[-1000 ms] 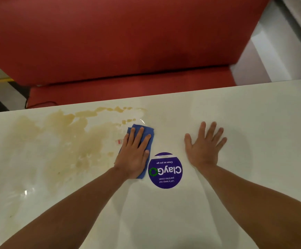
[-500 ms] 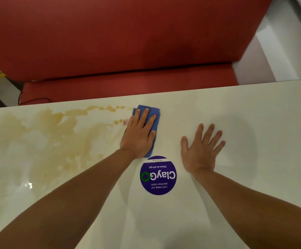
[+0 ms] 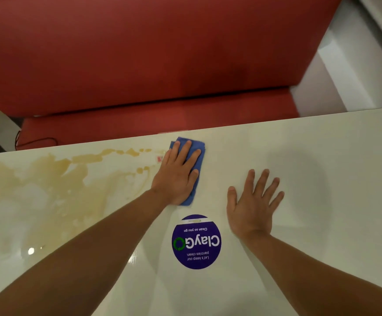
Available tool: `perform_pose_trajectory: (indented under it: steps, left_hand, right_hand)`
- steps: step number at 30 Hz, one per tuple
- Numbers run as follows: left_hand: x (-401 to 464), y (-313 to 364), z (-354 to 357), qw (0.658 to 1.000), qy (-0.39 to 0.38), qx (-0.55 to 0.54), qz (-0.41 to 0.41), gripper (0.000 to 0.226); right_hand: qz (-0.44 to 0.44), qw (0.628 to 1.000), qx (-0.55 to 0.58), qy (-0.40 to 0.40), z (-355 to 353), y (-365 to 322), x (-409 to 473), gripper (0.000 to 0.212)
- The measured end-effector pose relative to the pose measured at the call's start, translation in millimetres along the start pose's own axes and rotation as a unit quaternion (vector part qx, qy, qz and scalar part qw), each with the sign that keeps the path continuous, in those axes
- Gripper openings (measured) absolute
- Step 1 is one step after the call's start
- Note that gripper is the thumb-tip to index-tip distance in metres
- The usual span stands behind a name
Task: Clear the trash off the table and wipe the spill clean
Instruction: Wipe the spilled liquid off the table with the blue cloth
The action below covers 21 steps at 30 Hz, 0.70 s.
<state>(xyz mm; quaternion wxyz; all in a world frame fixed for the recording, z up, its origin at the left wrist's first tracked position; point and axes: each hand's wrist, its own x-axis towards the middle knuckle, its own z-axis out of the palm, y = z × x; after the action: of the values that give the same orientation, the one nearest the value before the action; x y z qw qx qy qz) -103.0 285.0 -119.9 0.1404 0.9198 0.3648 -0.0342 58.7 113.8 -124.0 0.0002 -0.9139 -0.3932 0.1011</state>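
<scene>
A glossy, smooth table top (image 3: 322, 156) is seen; a soft blue cloth (image 3: 198, 149) is pressed near twelve o'clock; matt red upholstery (image 3: 139, 53) lies beyond.

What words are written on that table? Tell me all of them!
"ClayGo": big white letters on the round purple sticker, upside down from here.
"Clean as you go": small line on the same sticker.
"Let's keep our pantries clean.": small lines on the same sticker.
Small red mark beside the blue cloth: too blurred to read.
</scene>
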Motion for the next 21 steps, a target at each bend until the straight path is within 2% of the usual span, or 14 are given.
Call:
perform_pose_trajectory:
  steps: [3, 6, 14, 21]
  left_hand:
    - [36, -1, -8, 0.999, 0.011, 0.000, -0.042, 0.062]
    - [36, 7, -3, 0.997, 0.023, -0.005, -0.080, 0.060]
    - [-89, 28, 20, 0.991, 0.015, -0.059, -0.119, 0.061]
    - [-21, 4, 9, 0.987, 0.041, -0.033, -0.153, 0.065]
  right_hand:
    - [0.003, 1.000, -0.001, 0.001, 1, 0, 0, 0.079]
    - [0.002, 1.000, -0.004, 0.004, 1, 0, 0, 0.079]
    - [0.004, 1.000, 0.006, 0.009, -1, 0, 0, 0.081]
    - [0.005, 1.000, -0.001, 0.012, 2, 0, 0, 0.080]
